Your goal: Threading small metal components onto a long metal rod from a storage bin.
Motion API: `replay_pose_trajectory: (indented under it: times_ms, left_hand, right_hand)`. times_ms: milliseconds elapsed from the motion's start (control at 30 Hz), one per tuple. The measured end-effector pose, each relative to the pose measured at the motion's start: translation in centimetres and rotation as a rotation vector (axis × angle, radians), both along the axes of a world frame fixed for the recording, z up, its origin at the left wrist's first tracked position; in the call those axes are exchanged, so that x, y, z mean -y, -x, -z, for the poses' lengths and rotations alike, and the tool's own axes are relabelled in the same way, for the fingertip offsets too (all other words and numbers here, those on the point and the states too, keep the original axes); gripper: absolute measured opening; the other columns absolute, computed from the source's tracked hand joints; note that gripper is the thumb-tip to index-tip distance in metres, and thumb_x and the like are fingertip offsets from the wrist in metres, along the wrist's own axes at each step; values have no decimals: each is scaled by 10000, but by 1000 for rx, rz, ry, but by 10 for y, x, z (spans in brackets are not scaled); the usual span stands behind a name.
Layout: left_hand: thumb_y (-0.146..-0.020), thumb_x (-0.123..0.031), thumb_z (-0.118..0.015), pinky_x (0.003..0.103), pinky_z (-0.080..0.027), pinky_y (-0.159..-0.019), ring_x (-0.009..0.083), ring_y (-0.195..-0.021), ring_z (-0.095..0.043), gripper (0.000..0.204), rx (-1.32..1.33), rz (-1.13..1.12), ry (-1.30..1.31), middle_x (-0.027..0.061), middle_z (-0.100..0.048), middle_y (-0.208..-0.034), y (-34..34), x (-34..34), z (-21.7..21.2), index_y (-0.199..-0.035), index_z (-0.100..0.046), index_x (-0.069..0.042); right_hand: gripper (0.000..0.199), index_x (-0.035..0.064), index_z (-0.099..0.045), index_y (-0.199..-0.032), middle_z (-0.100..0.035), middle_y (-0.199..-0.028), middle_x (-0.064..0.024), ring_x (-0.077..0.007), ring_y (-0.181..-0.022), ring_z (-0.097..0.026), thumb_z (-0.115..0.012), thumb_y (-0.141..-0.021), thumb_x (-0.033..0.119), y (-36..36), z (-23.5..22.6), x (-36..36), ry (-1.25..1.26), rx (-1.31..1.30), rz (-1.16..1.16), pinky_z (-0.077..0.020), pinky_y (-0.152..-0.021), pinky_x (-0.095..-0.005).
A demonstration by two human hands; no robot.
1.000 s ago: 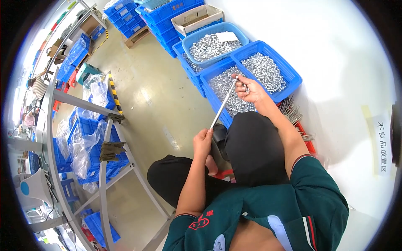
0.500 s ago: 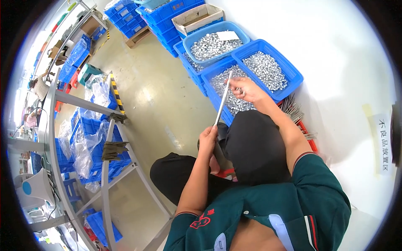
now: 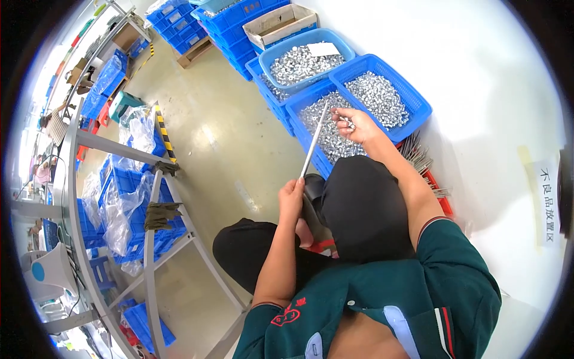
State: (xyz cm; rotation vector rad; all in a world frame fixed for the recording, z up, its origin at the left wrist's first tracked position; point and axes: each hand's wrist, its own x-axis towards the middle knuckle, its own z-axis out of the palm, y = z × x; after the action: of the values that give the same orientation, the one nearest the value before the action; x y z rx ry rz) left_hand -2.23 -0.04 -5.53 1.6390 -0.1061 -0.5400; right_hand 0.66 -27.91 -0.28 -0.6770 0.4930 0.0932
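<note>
Thin straight metal rod (image 3: 313,142), left hand (image 3: 292,194) fingers clamped on its base, right hand (image 3: 353,124) pinching small silver parts

Open concrete floor (image 3: 227,137) left of the knees; free passage there up to the metal rack frame (image 3: 152,239) further left. Ahead, three blue baskets of small metal parts (image 3: 335,128) stand packed touching, walling off the front. Slanted metal rod (image 3: 312,143) crosses between left hand (image 3: 292,194) and right hand (image 3: 354,122). Bundle of rods (image 3: 418,158) on the white floor to the right.
</note>
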Motion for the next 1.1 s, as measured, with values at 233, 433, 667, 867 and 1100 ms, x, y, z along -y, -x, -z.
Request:
replay_pose_trajectory:
  times_ms: [233,433,667,867,1100]
  left_hand:
    - [-859,-272,-543,246,-289,-458,57,-523,-344,344,25,13,-104,-33,-398,-534,2,-4,4,-629,-518,-18]
    - [-854,-287,-549,268,-298,-452,71,-515,-348,358,70,31,-163,-19,-398,-522,4,-4,-4,-645,-521,3]
    - [-851,-281,-549,288,-314,-450,81,-503,-360,346,116,0,-164,8,-394,-503,0,-9,3,-659,-524,6]
    - [-846,-300,-547,300,-350,-470,101,-504,-414,338,106,8,-211,41,-432,-503,3,-5,-8,-701,-555,5]
    - [-847,-313,-541,300,-359,-477,125,-488,-446,346,225,-27,-336,49,-476,-511,9,0,-12,-701,-563,0]
  right_hand:
    - [196,2,-510,-945,-462,-701,-38,-72,-499,-376,-520,-877,185,0,6,5,-181,117,25,-277,-367,-164]
    - [186,11,-533,-913,-443,-690,-17,-66,-505,-381,-538,-869,191,-1,-1,2,-99,105,23,-263,-364,-157]
    - [145,19,-565,-921,-446,-684,13,-30,-496,-365,-549,-853,146,-3,-21,6,283,91,-96,-245,-361,-153]
    - [149,14,-580,-869,-430,-623,23,-27,-471,-348,-567,-838,160,-1,-26,0,398,76,-31,-231,-356,-160]
    - [143,46,-541,-792,-446,-633,15,-27,-470,-343,-576,-837,177,-2,-23,-6,531,44,37,-217,-360,-169]
